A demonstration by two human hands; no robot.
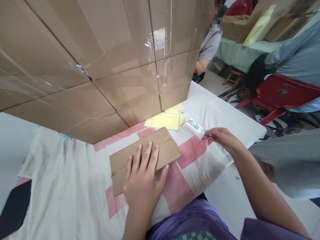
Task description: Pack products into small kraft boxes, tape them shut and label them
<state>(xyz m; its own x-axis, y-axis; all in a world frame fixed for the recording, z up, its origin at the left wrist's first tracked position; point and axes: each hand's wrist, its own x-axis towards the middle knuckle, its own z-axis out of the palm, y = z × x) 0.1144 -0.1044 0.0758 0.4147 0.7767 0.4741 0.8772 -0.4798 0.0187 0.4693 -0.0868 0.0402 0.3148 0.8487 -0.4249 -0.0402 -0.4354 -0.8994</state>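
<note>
A small flat cardboard box point(165, 143) lies on the cloth in front of me. My left hand point(143, 178) rests on its top, palm down with the fingers spread. To the right stands a white tape dispenser point(193, 127) with a roll of clear tape in it. The thumb and fingers of my right hand point(221, 137) are pinched together at the dispenser's cutting end, on the tape there; the tape's loose end is hardly visible. Just behind the box is a yellow paper sheet point(163, 121) with a scalloped blue edge.
Taped cardboard boxes point(125, 80) form a tall wall behind the work area. A small tape roll point(183, 110) lies near the yellow paper. Pink and white cloth point(75, 186) covers the table. At right, a person sits on a red chair point(287, 90); other people are beyond.
</note>
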